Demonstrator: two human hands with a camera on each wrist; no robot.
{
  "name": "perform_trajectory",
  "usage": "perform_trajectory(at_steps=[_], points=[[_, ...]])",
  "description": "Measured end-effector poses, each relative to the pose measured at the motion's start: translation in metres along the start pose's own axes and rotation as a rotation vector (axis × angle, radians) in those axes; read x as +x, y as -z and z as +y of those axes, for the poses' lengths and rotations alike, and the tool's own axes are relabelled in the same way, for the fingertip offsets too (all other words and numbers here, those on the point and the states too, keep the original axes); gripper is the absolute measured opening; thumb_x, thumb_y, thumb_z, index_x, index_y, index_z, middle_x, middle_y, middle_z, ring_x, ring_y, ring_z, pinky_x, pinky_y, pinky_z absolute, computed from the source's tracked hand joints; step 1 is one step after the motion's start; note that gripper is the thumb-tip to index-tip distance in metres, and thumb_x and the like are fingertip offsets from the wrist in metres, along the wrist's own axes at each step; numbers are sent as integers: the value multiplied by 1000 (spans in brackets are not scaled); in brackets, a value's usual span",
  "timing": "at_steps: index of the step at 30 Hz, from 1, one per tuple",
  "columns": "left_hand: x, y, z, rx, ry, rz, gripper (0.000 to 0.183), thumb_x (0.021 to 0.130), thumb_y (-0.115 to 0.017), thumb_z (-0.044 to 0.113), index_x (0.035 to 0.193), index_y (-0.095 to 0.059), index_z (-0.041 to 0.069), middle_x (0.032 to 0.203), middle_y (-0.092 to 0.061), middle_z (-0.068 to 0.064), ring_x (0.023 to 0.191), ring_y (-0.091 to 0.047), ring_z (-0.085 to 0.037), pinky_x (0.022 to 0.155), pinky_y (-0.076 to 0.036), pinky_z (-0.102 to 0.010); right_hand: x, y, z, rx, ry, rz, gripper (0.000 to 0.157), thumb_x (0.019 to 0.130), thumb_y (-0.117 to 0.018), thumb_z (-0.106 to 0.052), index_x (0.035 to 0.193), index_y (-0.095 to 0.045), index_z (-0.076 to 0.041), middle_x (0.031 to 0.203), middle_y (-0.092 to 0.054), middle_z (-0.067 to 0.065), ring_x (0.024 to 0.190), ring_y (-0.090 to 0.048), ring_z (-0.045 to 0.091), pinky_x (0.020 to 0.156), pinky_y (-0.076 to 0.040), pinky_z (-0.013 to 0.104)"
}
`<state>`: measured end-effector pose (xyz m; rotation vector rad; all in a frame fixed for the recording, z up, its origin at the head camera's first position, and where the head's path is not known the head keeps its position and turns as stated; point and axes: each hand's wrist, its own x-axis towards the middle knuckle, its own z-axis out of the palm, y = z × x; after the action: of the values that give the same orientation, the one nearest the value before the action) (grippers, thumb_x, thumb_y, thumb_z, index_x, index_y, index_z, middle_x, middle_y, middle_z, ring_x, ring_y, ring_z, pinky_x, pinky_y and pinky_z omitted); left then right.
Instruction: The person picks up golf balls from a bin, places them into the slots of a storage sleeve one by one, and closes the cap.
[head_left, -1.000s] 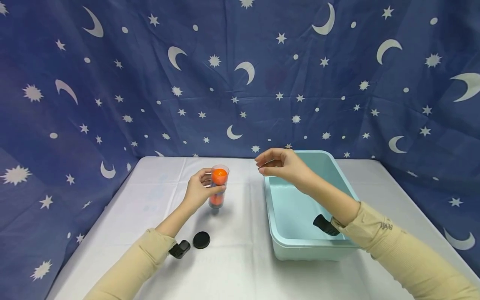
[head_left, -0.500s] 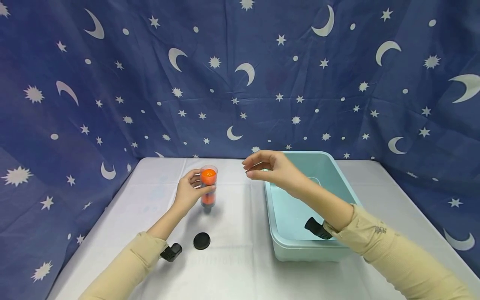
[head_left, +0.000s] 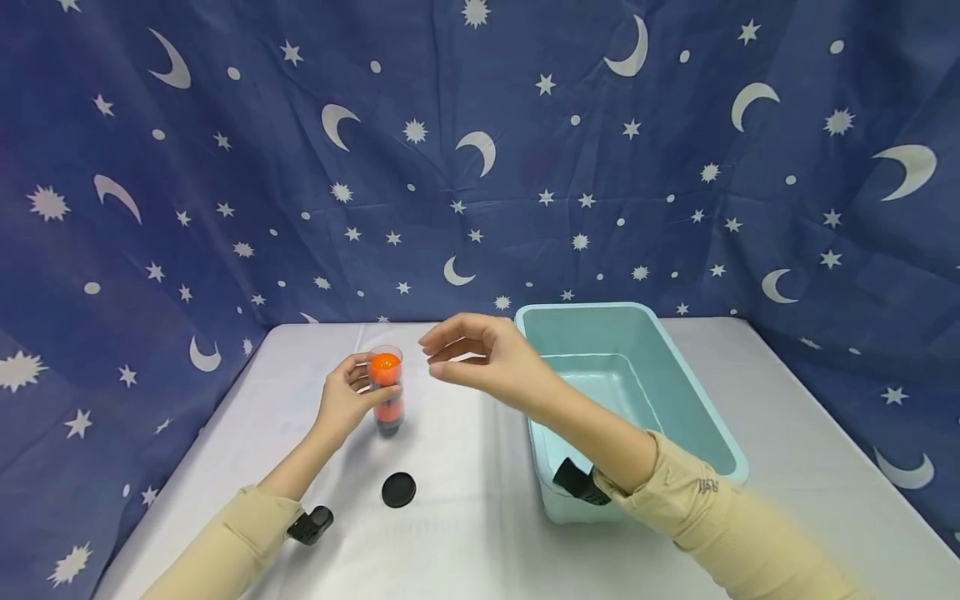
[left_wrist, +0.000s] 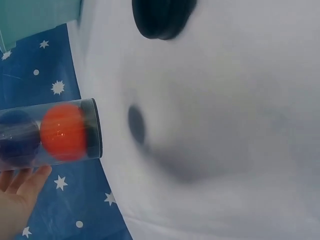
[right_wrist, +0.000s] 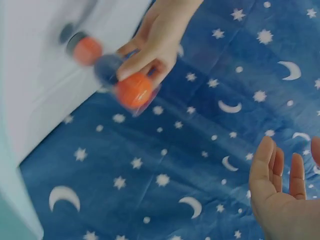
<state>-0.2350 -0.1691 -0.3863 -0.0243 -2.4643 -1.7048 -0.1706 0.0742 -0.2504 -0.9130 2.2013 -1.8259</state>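
My left hand [head_left: 341, 407] grips a clear tube [head_left: 387, 385] upright above the table, thumb on one side and fingers on the other. Inside it, an orange ball [right_wrist: 134, 91] sits near the open top, a dark blue ball [left_wrist: 19, 139] in the middle and another orange ball [left_wrist: 64, 132] at the bottom. The tube's dark base hangs apart from its shadow on the cloth. To the right of the tube, my right hand [head_left: 491, 357] hovers with loosely bent fingers and nothing between them. A round black lid [head_left: 398, 489] lies on the table nearer to me.
A light teal plastic tub [head_left: 686, 387] stands on the right of the white-covered table [head_left: 465, 517], partly behind my right forearm. Behind the table hangs a dark blue curtain [head_left: 420, 167] with moons and stars. A small black camera sits at each wrist.
My left hand has carried the tube leftward and slightly nearer. My right hand has moved left, away from over the tub's edge, towards the tube. The head view has shifted slightly.
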Motion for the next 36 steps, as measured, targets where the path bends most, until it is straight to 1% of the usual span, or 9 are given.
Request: perform_trajectory(at_steps=[2,7,10,15,18,21,25,31,36], points=[[-2,3,-3,4,-4,-4,57,76,-78,10,124,-49,1,121,-60,-21,103,-61,-16,91,-52,-24,-3,-9,2,20,15,-2,27,84,-65,-1,111,-62,2,113,-64,17,97,-65,16,88,-55,30],[-6,10,-7,8,-14,11,58,76,-78,10,125,-49,0,120,-60,-21,93,-59,-1,83,-50,-10,-7,-28,11,21,48,-2,27,84,-65,0,110,-62,3,109,-64,18,95,-64,15,89,-55,33],[-7,11,-8,5,-6,21,57,76,-78,9,125,-49,0,120,-60,-21,95,-61,-5,81,-49,-9,-9,-36,19,-2,62,0,26,83,-66,-1,109,-63,2,108,-64,18,96,-63,21,88,-55,30],[-9,10,-11,11,11,14,57,77,-77,11,125,-48,0,121,-60,-22,107,-61,-23,85,-51,-15,-12,-48,36,-36,76,9,24,84,-65,-2,108,-63,1,106,-65,16,98,-62,31,86,-54,24],[-9,8,-14,10,15,21,57,77,-77,10,125,-48,0,121,-60,-23,107,-61,-26,82,-50,-12,-13,-56,50,-38,85,-14,23,85,-65,-3,107,-64,0,106,-66,16,97,-63,30,85,-54,23],[-9,6,-18,12,16,34,56,77,-77,7,125,-48,0,119,-60,-24,103,-62,-22,78,-48,-9,-13,-64,65,-34,82,-43,23,84,-65,-2,107,-64,0,108,-68,15,96,-63,25,83,-55,23],[-11,3,-23,14,6,39,56,76,-77,6,124,-49,-1,117,-61,-24,100,-63,-19,80,-50,-12,-12,-72,82,-38,63,-53,23,84,-65,0,107,-64,1,109,-68,15,94,-64,21,82,-54,20],[-12,4,-30,6,12,39,58,77,-77,9,125,-47,0,119,-60,-23,103,-62,-22,80,-48,-9,-10,-83,95,-71,22,-67,23,83,-67,0,106,-64,3,105,-68,16,94,-63,31,79,-53,16],[-12,6,-33,-13,10,38,55,77,-77,7,122,-47,0,118,-61,-23,94,-61,-6,78,-48,-9,-10,-88,104,-80,0,-76,24,83,-68,0,106,-64,4,104,-67,17,93,-63,33,78,-52,14]])
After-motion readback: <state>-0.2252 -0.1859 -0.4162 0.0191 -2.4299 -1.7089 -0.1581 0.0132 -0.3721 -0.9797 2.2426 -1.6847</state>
